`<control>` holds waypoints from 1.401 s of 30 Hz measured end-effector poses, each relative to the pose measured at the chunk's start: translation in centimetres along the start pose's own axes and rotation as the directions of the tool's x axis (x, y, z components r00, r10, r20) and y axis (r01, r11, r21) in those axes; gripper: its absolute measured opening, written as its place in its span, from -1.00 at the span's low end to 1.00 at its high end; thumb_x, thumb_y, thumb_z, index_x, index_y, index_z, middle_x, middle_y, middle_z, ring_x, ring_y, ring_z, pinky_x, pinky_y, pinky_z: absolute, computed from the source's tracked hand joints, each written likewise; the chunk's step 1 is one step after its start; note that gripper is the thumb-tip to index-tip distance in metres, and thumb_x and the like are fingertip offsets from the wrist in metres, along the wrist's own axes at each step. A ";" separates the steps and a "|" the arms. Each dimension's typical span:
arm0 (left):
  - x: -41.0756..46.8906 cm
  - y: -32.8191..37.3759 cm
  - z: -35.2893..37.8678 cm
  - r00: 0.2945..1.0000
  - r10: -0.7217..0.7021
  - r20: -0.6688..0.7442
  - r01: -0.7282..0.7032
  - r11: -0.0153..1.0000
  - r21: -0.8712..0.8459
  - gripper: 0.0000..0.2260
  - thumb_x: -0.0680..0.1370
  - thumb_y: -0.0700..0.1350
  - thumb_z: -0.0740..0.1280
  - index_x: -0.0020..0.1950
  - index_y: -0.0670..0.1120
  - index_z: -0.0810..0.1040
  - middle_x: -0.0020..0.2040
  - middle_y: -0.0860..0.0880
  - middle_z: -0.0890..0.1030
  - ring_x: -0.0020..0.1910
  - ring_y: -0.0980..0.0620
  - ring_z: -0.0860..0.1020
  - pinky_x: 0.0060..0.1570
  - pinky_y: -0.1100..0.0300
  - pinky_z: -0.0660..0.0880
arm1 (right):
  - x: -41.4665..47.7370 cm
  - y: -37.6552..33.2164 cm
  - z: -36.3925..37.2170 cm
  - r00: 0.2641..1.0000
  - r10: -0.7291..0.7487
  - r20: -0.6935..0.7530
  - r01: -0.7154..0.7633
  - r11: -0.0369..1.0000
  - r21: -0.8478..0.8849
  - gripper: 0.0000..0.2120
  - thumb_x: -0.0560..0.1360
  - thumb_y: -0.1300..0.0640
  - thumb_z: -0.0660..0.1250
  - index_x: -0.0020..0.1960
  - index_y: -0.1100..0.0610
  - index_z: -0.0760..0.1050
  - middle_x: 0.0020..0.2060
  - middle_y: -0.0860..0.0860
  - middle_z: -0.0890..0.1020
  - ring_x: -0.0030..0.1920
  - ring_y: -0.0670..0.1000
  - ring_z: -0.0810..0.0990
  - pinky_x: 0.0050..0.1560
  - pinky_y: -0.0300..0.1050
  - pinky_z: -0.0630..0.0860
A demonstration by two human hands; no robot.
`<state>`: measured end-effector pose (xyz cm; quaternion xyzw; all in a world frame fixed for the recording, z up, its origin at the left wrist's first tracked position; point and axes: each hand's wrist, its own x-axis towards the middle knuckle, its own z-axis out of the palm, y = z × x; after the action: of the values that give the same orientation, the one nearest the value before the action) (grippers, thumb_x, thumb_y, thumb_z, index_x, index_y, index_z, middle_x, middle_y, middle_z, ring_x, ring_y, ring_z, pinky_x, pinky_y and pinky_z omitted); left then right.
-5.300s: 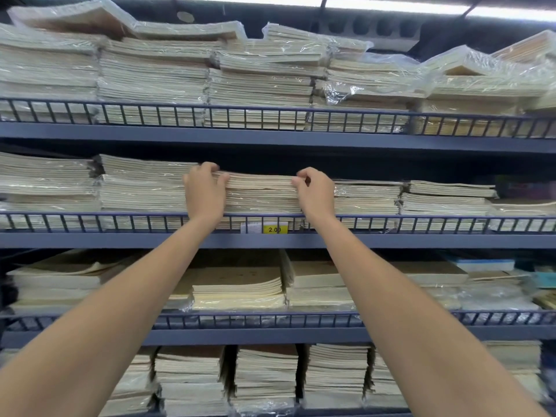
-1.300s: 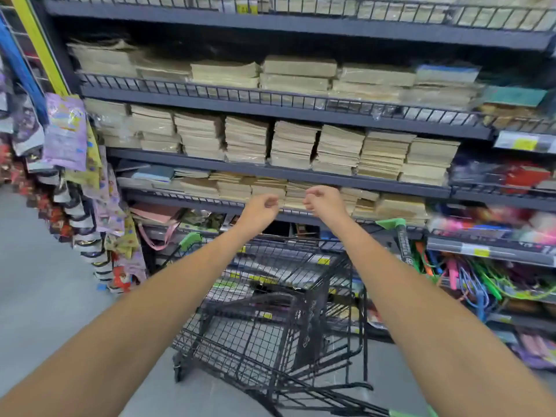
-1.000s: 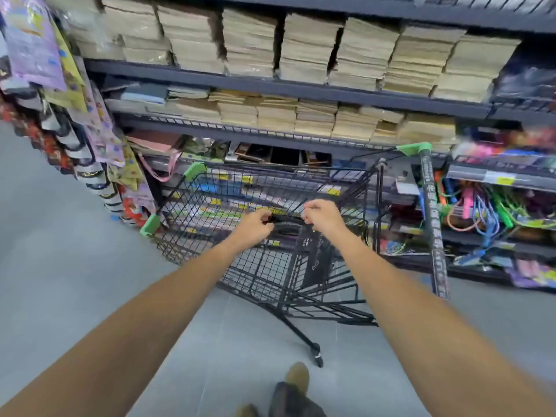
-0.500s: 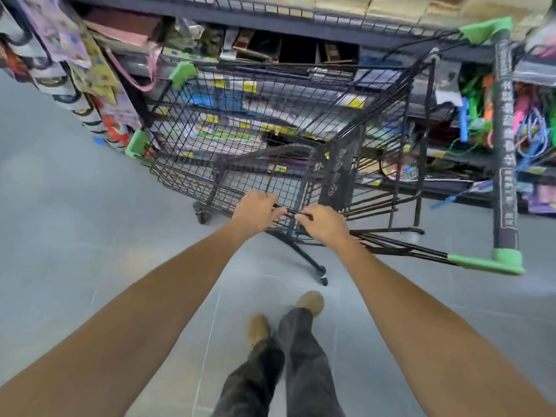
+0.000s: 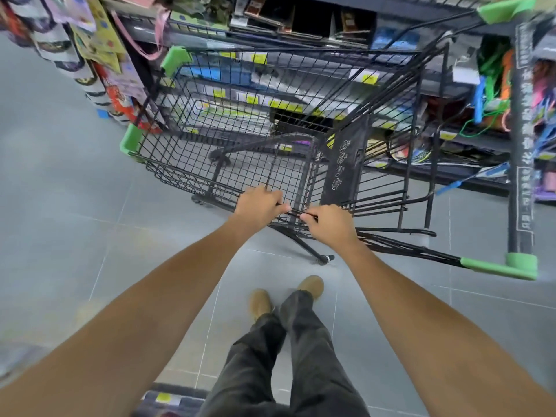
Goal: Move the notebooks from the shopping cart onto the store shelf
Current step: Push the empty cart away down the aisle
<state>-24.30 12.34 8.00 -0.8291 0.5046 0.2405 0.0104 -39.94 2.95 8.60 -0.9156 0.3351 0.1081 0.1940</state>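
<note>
Below me stands the black wire shopping cart [image 5: 186,176] with green corner guards, side-on to the store shelf [image 5: 316,40]. My left hand [image 5: 260,204] and my right hand [image 5: 329,225] are close together low on the cart's near side, fingers curled around its thin black wires. Through the basket's mesh I see only floor and the shelf's lower levels, and no notebook shows inside it. The notebook stacks on the upper shelves are out of view.
The cart's handle bar [image 5: 522,145] with green ends juts out at the right. Hanging packets [image 5: 99,40] crowd the shelf's left end. Coloured goods [image 5: 493,94] fill the lower right shelves. My shoes [image 5: 261,302] stand on grey floor tiles just behind the cart.
My hands left the notebook stack on the shelf and came down to the cart. My view has tilted from the shelves down to the cart and floor, and the hands have sunk lower along its near side.
</note>
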 end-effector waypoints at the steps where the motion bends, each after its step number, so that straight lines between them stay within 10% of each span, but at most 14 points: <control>1: -0.4 -0.1 0.2 1.000 -0.004 0.003 0.004 1.000 -0.005 -0.59 0.55 0.26 0.14 0.14 -0.03 0.50 0.04 -0.15 0.50 0.08 -0.18 0.47 0.03 -0.02 0.45 | -0.3 -0.1 0.1 1.000 -0.007 0.004 0.007 1.000 -0.010 -0.71 0.59 -0.08 0.14 0.02 0.02 0.60 -0.12 0.03 0.65 -0.05 0.11 0.59 -0.16 -0.10 0.42; 24: -6.8 -9.5 1.1 0.963 -0.226 -0.150 0.199 0.964 -0.179 -0.65 0.62 0.09 0.13 0.22 -0.13 0.49 0.15 -0.10 0.55 0.20 -0.07 0.42 0.15 0.03 0.39 | 2.9 -11.4 1.6 0.978 -0.161 0.131 0.162 0.987 0.003 -0.66 0.59 -0.08 0.13 -0.04 0.07 0.61 -0.13 0.05 0.65 -0.05 0.11 0.59 -0.18 -0.12 0.41; 31: -10.8 -13.5 -0.2 0.887 -0.406 -0.221 0.320 0.884 -0.340 -0.62 0.62 -0.23 0.09 0.45 -0.16 0.31 0.46 -0.13 0.31 0.44 -0.12 0.24 0.40 0.02 0.21 | 5.9 -18.2 2.6 0.970 -0.189 0.151 0.181 0.981 0.065 -0.65 0.60 -0.09 0.13 -0.11 0.13 0.54 -0.10 0.10 0.64 -0.01 0.16 0.59 -0.20 -0.11 0.37; 35: -13.8 -14.9 -2.1 0.830 -0.501 -0.245 0.380 0.830 -0.410 -0.60 0.61 -0.27 0.11 0.46 -0.11 0.31 0.44 -0.11 0.34 0.40 -0.10 0.31 0.35 0.00 0.29 | 5.9 -22.2 2.0 0.952 -0.264 0.154 0.240 0.958 0.157 -0.68 0.59 -0.01 0.19 0.24 0.13 0.50 0.15 0.11 0.59 0.17 0.15 0.53 0.08 -0.04 0.46; 42: -17.0 -14.6 -6.3 0.675 -0.685 -0.274 0.395 0.649 -0.650 -0.65 0.62 -0.21 0.08 0.39 -0.07 0.41 0.35 -0.08 0.46 0.12 -0.05 0.51 0.10 0.11 0.43 | 3.1 -25.3 -1.8 0.894 -0.436 0.104 0.383 0.864 0.326 -0.81 0.54 0.15 0.21 0.04 0.17 0.55 -0.04 0.17 0.63 0.03 0.17 0.59 -0.02 -0.03 0.47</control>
<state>-15.96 31.98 17.23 -0.9433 0.1174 0.1347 -0.2799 -20.91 18.11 16.38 -0.9132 0.1265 0.0924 0.3763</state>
